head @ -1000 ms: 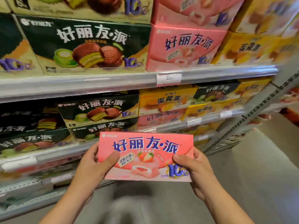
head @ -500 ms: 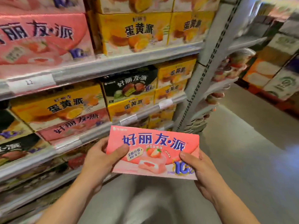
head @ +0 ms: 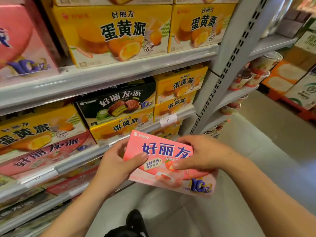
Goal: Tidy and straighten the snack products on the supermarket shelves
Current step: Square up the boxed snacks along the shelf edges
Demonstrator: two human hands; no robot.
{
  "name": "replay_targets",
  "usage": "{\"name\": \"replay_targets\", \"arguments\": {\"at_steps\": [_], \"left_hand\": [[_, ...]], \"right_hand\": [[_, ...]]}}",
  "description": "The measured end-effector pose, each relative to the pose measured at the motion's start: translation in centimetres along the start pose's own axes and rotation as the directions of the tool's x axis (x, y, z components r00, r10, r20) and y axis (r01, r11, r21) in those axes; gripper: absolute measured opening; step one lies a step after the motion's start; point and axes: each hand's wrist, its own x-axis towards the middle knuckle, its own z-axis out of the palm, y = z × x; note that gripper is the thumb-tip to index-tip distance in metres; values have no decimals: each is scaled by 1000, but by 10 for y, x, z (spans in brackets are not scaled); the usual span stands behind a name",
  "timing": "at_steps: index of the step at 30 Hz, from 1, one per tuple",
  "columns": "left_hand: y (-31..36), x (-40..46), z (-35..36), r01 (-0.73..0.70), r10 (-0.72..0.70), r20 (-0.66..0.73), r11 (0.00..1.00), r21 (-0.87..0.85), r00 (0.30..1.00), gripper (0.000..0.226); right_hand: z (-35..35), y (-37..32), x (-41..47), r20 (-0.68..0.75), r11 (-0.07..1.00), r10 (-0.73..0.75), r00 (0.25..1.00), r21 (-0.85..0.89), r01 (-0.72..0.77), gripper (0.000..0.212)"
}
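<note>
Grey shelves (head: 106, 77) full of yellow boxes (head: 118, 33), one dark box (head: 118, 105) between them, pink box (head: 164, 159) in front of the lower shelf, my left hand (head: 118, 163) holding its left edge, my right hand (head: 203, 153) gripping over its top right corner

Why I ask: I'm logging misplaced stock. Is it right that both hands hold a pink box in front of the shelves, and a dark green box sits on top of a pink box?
Not quite. In the head view the left hand and right hand do hold the pink box, but the dark green box sits on a yellow box, not a pink one.
</note>
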Motion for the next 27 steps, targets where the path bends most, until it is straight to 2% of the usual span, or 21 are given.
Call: {"name": "replay_targets", "arguments": {"at_steps": [2,3,4,5,6,7,8,10,13,17,20,22,24,27], "left_hand": [[7,19,4,-21,15,45,992,125,999,78],[11,29,4,-110,101,45,940,322,994,84],[14,38,2,-227,242,51,790,569,969,89],[17,47,-1,-331,414,92,553,764,905,88],[23,58,-4,-388,547,167,318,865,820,86],[30,69,-9,-392,614,221,157,906,758,80],[36,79,-13,-362,646,245,53,931,723,74],[45,97,-19,-243,657,220,-59,968,721,67],[52,115,-24,-3,653,54,-79,997,756,77],[65,123,-20,247,595,-173,-44,968,785,62],[76,126,-20,301,516,-256,-3,954,817,49],[82,129,-21,326,460,-297,16,945,837,54],[87,129,-22,309,475,-274,5,951,836,49],[92,127,-18,286,497,-245,-7,958,832,51]], "right_hand": [[-4,13,14,-17,998,22,1000,62,-21,80],[-6,21,19,-39,995,38,998,91,-35,71],[-7,29,23,-59,992,58,997,113,-51,66],[-9,36,28,-75,989,79,994,130,-69,64],[-12,43,33,-83,986,99,992,145,-86,64],[-16,50,38,-83,982,112,990,162,-97,66],[-20,57,43,-73,979,112,991,178,-98,68],[-27,70,52,-47,976,95,994,202,-84,69],[-36,84,65,-17,971,67,998,230,-62,76],[-53,101,80,47,967,4,999,253,-16,89],[-60,113,90,104,953,-71,992,301,37,86],[-63,120,95,123,944,-116,986,321,71,76],[-64,127,99,137,937,-158,978,332,104,68],[-66,133,103,162,938,-186,969,323,126,67]]}}
